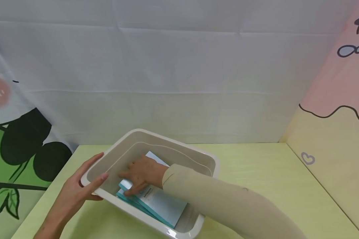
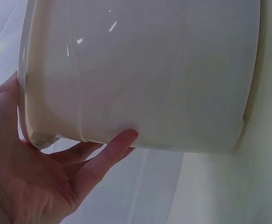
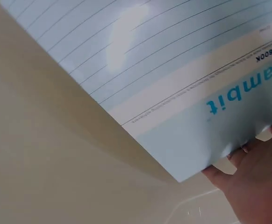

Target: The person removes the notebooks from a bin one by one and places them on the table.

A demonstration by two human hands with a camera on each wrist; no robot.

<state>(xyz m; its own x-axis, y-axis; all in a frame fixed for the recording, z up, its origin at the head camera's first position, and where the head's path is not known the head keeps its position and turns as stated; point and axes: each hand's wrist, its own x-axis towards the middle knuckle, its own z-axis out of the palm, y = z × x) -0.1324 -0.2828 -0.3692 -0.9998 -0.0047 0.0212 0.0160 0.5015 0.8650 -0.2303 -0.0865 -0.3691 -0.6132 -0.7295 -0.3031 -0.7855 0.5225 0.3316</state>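
Note:
A cream plastic basin [image 1: 167, 139] stands at an angle on the table, tipped toward the viewer. My left hand [image 1: 74, 191] grips its left end, thumb over the rim and the other fingers outside; the left wrist view shows this hand [image 2: 47, 172] at the basin's outer wall [image 2: 164, 79]. Inside lie pale blue notebooks [image 1: 164, 202] with teal edges, stacked slightly askew. My right hand [image 1: 143, 172] reaches in and holds the top one by its left end. In the right wrist view, fingers [image 3: 215, 176] hook past the edge of the notebook [image 3: 173, 135], their tips hidden.
The pale yellow table [image 1: 257, 166] extends to the right of the basin. A white cloth backdrop [image 1: 179, 83] hangs behind it. Printed side panels stand at left [image 1: 21, 149] and right [image 1: 332, 159]. My right sleeve [image 1: 221, 199] crosses the basin's near right rim.

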